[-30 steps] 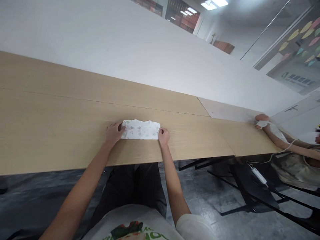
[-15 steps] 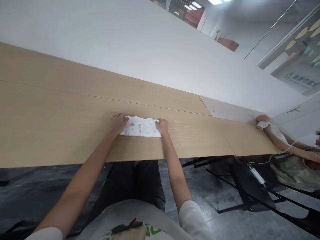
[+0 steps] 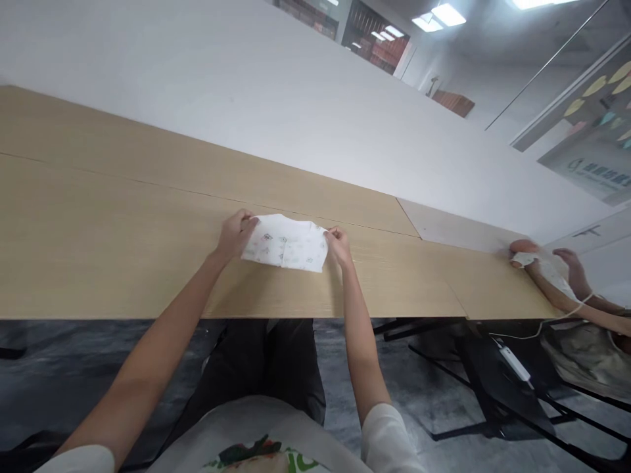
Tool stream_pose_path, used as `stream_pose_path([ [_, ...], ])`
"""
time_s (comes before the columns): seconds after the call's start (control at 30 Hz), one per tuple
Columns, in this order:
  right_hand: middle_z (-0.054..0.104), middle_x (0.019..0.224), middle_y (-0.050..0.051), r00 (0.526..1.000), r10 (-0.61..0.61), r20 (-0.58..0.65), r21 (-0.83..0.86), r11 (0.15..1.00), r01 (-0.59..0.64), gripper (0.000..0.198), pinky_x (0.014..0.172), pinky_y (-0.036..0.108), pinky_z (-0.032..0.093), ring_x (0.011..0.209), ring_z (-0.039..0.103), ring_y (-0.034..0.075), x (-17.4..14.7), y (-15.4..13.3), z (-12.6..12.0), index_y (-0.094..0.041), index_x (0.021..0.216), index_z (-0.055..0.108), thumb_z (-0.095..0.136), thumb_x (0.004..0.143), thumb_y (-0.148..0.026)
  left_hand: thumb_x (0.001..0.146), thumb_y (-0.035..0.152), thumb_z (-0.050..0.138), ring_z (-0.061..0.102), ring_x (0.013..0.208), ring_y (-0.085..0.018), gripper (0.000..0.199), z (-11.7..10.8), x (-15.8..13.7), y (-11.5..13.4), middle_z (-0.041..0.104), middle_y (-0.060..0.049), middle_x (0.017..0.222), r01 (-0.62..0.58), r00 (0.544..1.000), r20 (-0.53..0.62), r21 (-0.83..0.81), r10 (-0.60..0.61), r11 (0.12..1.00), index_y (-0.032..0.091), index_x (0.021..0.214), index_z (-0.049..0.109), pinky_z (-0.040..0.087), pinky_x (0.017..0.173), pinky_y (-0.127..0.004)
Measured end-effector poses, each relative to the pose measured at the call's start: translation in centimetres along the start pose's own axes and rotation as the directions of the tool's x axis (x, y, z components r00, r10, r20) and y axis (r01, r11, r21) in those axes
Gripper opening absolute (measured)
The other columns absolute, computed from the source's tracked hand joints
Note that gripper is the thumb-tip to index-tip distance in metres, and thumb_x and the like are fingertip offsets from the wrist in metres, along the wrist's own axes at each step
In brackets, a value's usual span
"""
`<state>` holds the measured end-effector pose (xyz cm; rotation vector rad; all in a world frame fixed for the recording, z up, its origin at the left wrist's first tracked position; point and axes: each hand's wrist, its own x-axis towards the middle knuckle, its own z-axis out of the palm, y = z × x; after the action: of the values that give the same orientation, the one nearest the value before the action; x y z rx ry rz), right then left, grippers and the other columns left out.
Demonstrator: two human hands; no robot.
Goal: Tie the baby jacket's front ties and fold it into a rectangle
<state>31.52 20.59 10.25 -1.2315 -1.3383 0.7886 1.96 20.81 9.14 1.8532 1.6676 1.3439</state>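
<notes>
Taking the patterned white cloth in front of us as the dial's centre, we see the pale wall filling the stretch from 10 to 2 o'clock. Below it, our long wood-toned counter runs from 9 across to 3 o'clock, and grey floor shows beyond its near edge at 5. Well off towards 3 o'clock we find a co-worker, partly cut off by the picture's edge, one forearm over the counter and one hand raised. A black chair stands at 4, and our dark trousers are at 6.

Our white cloth sits at the centre, a folded, roughly oblong piece with a dipped far edge. We see it tilted and apparently lifted, with shadow on the counter beneath. A white strip with a cable lies on the chair at 4 o'clock.

Our left hand grasps the cloth's 10 o'clock corner, thumb over the face. Our right hand pinches the corner around 2 o'clock, fingers curled. Smallest of all, we notice the little dark motifs printed on the cloth.
</notes>
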Motion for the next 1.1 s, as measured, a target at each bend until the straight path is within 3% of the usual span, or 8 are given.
stream_pose_path([
  [0.13,0.04,0.058,-0.008,0.991,-0.135,0.02,0.135,0.982,0.131,0.036,0.054,0.021,0.036,0.054,0.039,0.009,0.2,-4.8,-1.3,-0.023,0.066,0.044,0.069,0.075,-0.046,0.09,0.042,0.051,0.052,0.068,-0.014,0.024,-1.9,0.7,3.6,0.061,-0.002,0.077,-0.165,0.938,-0.316,-0.049,0.142,0.985,0.019,0.092,0.058,0.044,0.067,-0.027],
  [0.23,0.041,0.059,-0.006,0.969,-0.247,-0.004,0.134,0.96,0.245,0.042,0.054,0.022,0.037,0.056,0.042,0.01,-0.1,-8.7,-2.7,-0.023,0.069,0.044,0.069,0.077,-0.056,0.092,0.039,0.053,0.044,0.059,-0.009,0.024,-4.3,0.7,6.8,0.059,-0.001,0.076,-0.284,0.878,-0.423,-0.082,0.225,0.955,0.016,0.091,0.058,0.038,0.06,-0.025],
  [0.33,0.047,0.066,-0.004,0.93,-0.367,-0.023,0.035,0.929,0.367,0.038,0.059,0.023,0.041,0.064,0.049,0.012,-1.0,-11.9,-4.3,-0.022,0.075,0.052,0.069,0.079,-0.056,0.095,0.042,0.052,0.05,0.067,-0.01,0.029,-7.2,0.4,9.2,0.061,-0.002,0.081,-0.403,0.823,-0.435,0.007,0.366,0.915,0.014,0.093,0.059,0.041,0.067,-0.024],
  [0.43,0.05,0.071,-0.003,0.909,-0.416,-0.025,-0.075,0.907,0.413,0.029,0.062,0.024,0.041,0.067,0.05,0.012,-1.6,-13.3,-5.6,-0.023,0.084,0.059,0.067,0.084,-0.05,0.097,0.045,0.051,0.057,0.08,-0.012,0.032,-9.2,0.3,9.8,0.063,-0.003,0.087,-0.477,0.802,-0.316,0.169,0.506,0.862,0.015,0.094,0.062,0.042,0.075,-0.026],
  [0.57,0.051,0.07,-0.003,0.946,-0.313,0.087,-0.24,0.915,0.324,0.024,0.062,0.024,0.04,0.067,0.049,0.012,-0.3,-11.2,-5.3,-0.021,0.089,0.064,0.064,0.086,-0.045,0.096,0.046,0.047,0.061,0.084,-0.015,0.037,-8.1,1.3,7.4,0.069,-0.005,0.095,-0.361,0.885,-0.17,0.337,0.434,0.869,0.015,0.102,0.065,0.042,0.073,-0.026],
  [0.7,0.065,0.082,0.0,0.959,-0.128,0.253,-0.454,0.86,0.234,0.021,0.072,0.026,0.043,0.078,0.057,0.015,2.4,-6.2,-2.9,-0.018,0.085,0.066,0.063,0.083,-0.038,0.095,0.042,0.045,0.064,0.09,-0.021,0.036,-3.9,2.2,2.9,0.072,-0.008,0.102,-0.165,0.984,0.136,0.48,0.113,0.861,0.016,0.11,0.066,0.045,0.08,-0.03],
  [0.83,0.07,0.086,0.003,0.951,0.095,0.295,-0.655,0.745,0.128,0.018,0.075,0.025,0.043,0.081,0.061,0.017,4.0,-1.6,-0.3,-0.017,0.082,0.068,0.066,0.083,-0.035,0.095,0.051,0.042,0.065,0.096,-0.028,0.047,-1.1,1.7,-1.8,0.072,-0.012,0.104,-0.074,0.931,0.335,0.559,-0.143,0.826,0.015,0.114,0.066,0.046,0.082,-0.035],
  [1.1,0.059,0.067,-0.002,0.922,0.243,0.302,-0.716,0.697,0.051,0.032,0.062,0.023,0.035,0.066,0.052,0.013,4.4,2.2,-0.7,-0.018,0.069,0.062,0.065,0.084,-0.047,0.09,0.064,0.044,0.058,0.111,-0.033,0.064,-2.9,1.6,-8.0,0.07,-0.019,0.113,-0.086,0.921,0.341,0.653,-0.19,0.753,0.009,0.108,0.071,0.036,0.103,-0.046],
])
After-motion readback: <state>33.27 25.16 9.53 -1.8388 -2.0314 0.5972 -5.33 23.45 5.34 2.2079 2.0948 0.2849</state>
